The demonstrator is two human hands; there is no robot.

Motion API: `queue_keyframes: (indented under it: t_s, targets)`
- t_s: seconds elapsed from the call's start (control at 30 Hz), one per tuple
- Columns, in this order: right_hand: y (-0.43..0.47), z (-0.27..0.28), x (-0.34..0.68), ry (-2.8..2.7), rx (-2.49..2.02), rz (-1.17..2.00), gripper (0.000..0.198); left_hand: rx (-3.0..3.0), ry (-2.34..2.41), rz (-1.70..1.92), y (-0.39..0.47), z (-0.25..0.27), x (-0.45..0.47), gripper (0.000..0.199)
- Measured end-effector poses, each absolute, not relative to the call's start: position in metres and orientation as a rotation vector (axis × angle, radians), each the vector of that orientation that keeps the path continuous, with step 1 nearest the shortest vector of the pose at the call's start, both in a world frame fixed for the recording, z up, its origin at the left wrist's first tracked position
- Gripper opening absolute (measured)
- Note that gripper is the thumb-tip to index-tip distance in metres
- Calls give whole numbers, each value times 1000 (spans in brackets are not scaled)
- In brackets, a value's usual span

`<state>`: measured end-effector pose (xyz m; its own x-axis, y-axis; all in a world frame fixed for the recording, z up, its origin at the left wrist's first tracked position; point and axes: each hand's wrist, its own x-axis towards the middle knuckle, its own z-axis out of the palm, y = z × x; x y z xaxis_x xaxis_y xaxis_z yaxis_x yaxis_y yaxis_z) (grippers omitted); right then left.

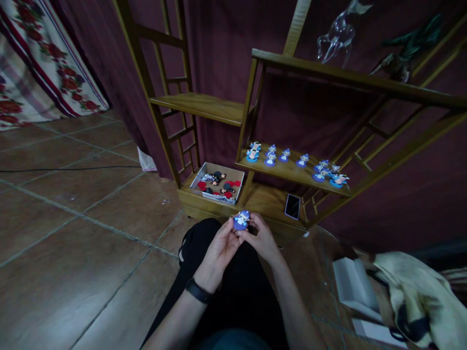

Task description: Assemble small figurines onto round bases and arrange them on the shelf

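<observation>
Between my two hands is a small purple-and-white figurine (241,220) on a round purple base, held over my lap. My left hand (224,245) grips the base from the left, with a dark band on that wrist. From the right, the fingers of my right hand (260,236) are closed on the figurine's side and lower edge. In front, a cardboard box (239,194) on the bottom shelf holds several figurines and red and black discs. Several similar figurines (270,159) stand spaced out on the shelf (292,171) above, some on blue bases.
The wooden shelf unit (204,104) rises ahead. A phone (292,206) lies on its bottom board. A clear glass deer (337,34) and a dark green ornament (404,48) stand on top. On the floor at right are a white box (355,284) and a pale cloth (412,282).
</observation>
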<state>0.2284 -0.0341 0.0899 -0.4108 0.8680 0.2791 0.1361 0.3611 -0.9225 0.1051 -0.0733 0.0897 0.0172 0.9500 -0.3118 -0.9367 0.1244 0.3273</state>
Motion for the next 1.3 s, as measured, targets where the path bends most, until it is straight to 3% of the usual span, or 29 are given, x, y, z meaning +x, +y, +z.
queue_keyframes:
  t_s: [0.63, 1.07, 1.3]
  targets:
    - [-28, 117, 240, -1980, -982, 1008, 32, 165, 629, 1460, -66, 87, 112, 29]
    - [-10, 123, 262, -2045, -952, 1005, 51, 144, 633, 1428, -59, 77, 125, 27]
    - [-4, 143, 276, -2091, -969, 1006, 46, 77, 641, 1425, -53, 94, 136, 33]
